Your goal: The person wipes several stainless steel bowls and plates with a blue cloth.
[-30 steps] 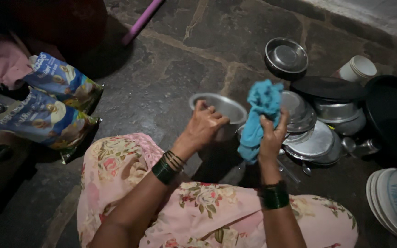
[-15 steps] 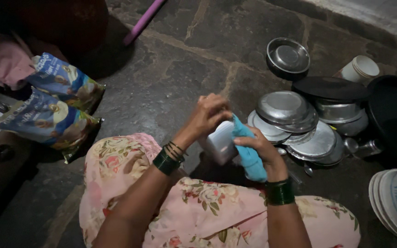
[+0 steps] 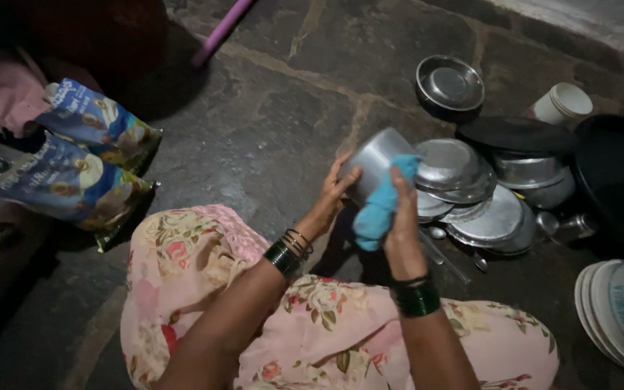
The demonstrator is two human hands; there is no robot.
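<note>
Your left hand [image 3: 334, 193] now holds the steel pot [image 3: 373, 165] tilted on its side, fingers spread along its wall, so the hand is half open around it. Half a second ago the pot stood more upright, low in front of your knees; now it is lifted and turned toward the pile of dishes [image 3: 471, 195]. Your right hand [image 3: 402, 231] is closed on the blue cloth [image 3: 380, 206] and presses it against the rim of the pot. One second ago that cloth was held up in the air, apart from the pot; now the two are touching, so I judge that the wiping is in progress.

The pot is between your two hands, above the stone floor [image 3: 269, 130], just beside the stacked plates. The pile, the small bowl [image 3: 449, 85] behind it, the white cup [image 3: 561, 102] and the two packets [image 3: 81, 162] on your left lie as they did before. The pink handle [image 3: 218, 32] at the top has not moved either.
</note>
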